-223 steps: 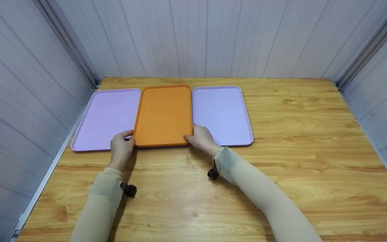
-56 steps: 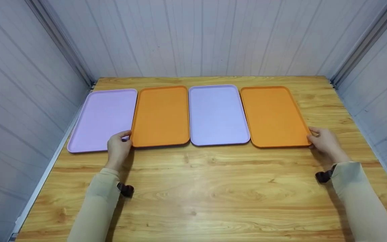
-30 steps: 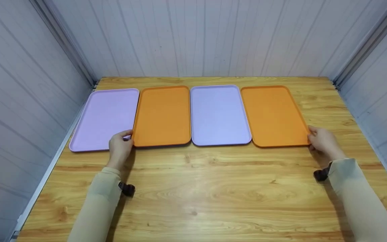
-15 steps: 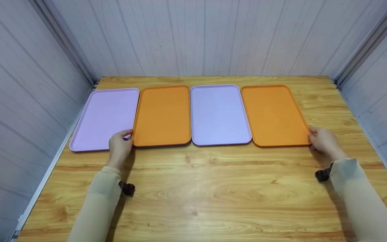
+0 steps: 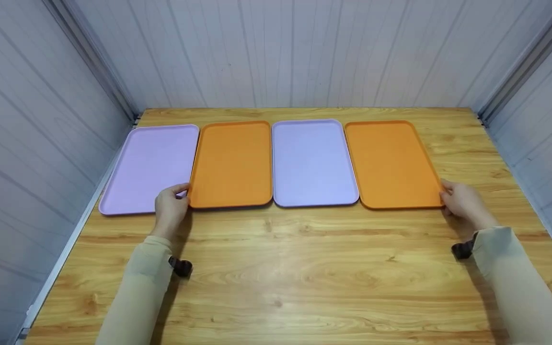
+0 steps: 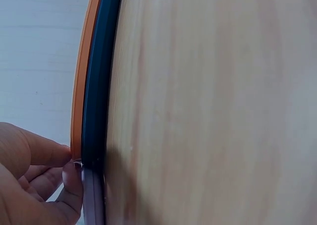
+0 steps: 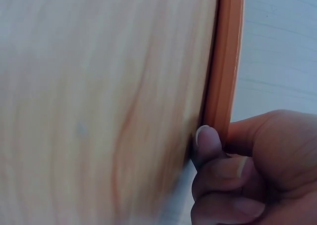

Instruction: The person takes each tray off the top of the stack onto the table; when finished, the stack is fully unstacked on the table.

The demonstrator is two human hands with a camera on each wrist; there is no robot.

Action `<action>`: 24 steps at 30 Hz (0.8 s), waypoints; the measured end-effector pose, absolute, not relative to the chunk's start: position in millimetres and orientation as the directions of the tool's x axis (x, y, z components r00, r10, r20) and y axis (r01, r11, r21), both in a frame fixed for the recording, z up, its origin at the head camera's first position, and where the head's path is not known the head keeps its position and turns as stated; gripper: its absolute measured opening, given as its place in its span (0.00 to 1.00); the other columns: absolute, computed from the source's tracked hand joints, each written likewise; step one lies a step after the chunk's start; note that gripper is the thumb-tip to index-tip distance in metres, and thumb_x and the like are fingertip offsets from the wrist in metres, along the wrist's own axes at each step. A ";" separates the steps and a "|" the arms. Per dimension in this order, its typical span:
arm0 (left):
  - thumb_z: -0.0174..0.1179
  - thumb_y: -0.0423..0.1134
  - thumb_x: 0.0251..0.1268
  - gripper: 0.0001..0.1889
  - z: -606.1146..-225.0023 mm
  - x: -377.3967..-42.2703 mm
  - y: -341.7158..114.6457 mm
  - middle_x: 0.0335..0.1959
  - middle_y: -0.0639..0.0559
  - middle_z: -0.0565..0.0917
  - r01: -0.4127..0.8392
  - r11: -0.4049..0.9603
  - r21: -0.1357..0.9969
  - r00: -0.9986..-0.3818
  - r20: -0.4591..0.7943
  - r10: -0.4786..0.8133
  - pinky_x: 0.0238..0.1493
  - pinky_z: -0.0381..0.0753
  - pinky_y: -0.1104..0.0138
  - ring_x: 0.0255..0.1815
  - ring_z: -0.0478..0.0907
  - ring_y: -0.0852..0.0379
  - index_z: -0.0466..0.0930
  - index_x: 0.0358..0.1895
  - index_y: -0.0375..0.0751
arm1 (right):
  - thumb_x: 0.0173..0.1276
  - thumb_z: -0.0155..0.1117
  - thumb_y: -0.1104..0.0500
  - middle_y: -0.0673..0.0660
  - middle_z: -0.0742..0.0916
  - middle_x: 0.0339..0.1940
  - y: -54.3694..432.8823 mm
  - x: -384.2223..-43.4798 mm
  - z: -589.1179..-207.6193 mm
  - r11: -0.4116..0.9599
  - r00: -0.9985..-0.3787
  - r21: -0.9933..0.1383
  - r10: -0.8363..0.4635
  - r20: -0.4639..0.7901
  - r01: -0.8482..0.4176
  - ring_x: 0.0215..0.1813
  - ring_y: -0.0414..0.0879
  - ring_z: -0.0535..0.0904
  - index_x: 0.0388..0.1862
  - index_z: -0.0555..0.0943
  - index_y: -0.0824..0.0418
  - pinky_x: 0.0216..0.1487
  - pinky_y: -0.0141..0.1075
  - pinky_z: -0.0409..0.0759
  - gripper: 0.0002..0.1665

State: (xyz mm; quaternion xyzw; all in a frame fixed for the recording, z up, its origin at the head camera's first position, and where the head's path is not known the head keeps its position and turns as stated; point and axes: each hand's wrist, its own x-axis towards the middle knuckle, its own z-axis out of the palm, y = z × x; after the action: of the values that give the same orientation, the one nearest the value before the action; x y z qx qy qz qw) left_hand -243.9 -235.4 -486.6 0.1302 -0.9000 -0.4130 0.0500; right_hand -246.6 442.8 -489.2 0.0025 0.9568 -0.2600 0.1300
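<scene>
Four trays lie side by side across the wooden counter (image 5: pixel 281 278), and both hands are right on them! On the left, the left hand (image 5: pixel 170 208) pinches the near left corner of the left orange tray (image 5: pixel 232 163), its thumb and forefinger close together, the hand reaching over the edge of the pink-lilac tray (image 5: pixel 154 163) beside it. The left wrist view picks out a dark blue-green band (image 6: pixel 97 86) directly beneath that orange rim. Next in line, the lavender tray (image 5: pixel 312 160) sits snugly between the two orange ones. And out on the right, the right hand (image 5: pixel 465 203) grips the right orange tray (image 5: pixel 393 163) near its near right corner, fingers curled at the rim. Beyond the row rises the pale panelled wall (image 5: pixel 276 52).
</scene>
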 end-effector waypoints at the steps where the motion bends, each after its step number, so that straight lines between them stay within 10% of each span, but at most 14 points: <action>1: 0.52 0.25 0.60 0.22 -486.8 -243.8 -235.7 0.54 0.38 0.82 -0.191 0.624 0.757 -0.961 -0.016 -0.275 0.31 0.70 0.76 0.43 0.77 0.50 0.80 0.59 0.35 | 0.78 0.42 0.58 0.51 0.82 0.16 442.4 -246.6 -489.4 0.866 -0.966 -0.495 -0.064 -0.250 0.071 0.19 0.45 0.78 0.75 0.51 0.74 0.23 0.38 0.74 0.33; 8: 0.52 0.25 0.61 0.22 -487.1 -242.4 -236.2 0.51 0.36 0.83 -0.201 0.601 0.774 -0.960 -0.034 -0.278 0.32 0.70 0.75 0.41 0.76 0.51 0.79 0.59 0.35 | 0.78 0.40 0.56 0.57 0.81 0.20 439.8 -245.3 -482.4 0.903 -0.958 -0.427 -0.092 -0.270 0.033 0.21 0.48 0.74 0.75 0.49 0.73 0.31 0.44 0.73 0.34; 13: 0.52 0.25 0.62 0.22 -487.8 -241.7 -236.0 0.52 0.37 0.82 -0.212 0.591 0.778 -0.959 -0.050 -0.279 0.35 0.70 0.74 0.43 0.75 0.52 0.79 0.60 0.36 | 0.78 0.40 0.54 0.80 0.79 0.48 437.2 -244.8 -475.6 0.933 -0.957 -0.361 -0.104 -0.270 0.000 0.35 0.63 0.78 0.73 0.52 0.76 0.48 0.61 0.72 0.35; 18: 0.52 0.26 0.63 0.22 -488.9 -242.2 -236.4 0.53 0.37 0.82 -0.209 0.589 0.781 -0.960 -0.050 -0.274 0.37 0.70 0.73 0.43 0.74 0.52 0.79 0.60 0.36 | 0.77 0.42 0.51 0.81 0.70 0.62 432.5 -244.8 -468.8 0.941 -0.968 -0.338 -0.061 -0.245 0.026 0.53 0.75 0.73 0.72 0.57 0.77 0.53 0.65 0.69 0.36; 24: 0.53 0.26 0.61 0.22 -491.2 -242.9 -236.4 0.50 0.37 0.83 -0.204 0.593 0.779 -0.958 -0.036 -0.283 0.34 0.70 0.74 0.42 0.75 0.52 0.79 0.60 0.36 | 0.76 0.45 0.50 0.68 0.84 0.29 417.8 -245.4 -465.0 0.921 -0.988 -0.390 -0.046 -0.147 0.015 0.20 0.53 0.72 0.70 0.63 0.74 0.23 0.45 0.72 0.34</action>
State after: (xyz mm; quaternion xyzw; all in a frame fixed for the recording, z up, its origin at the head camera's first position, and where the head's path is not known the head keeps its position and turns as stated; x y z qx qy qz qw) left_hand -242.9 -236.4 -491.2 0.1367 -0.8912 -0.4300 0.0458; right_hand -245.4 417.8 -465.0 -0.0080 0.9769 -0.1991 0.0768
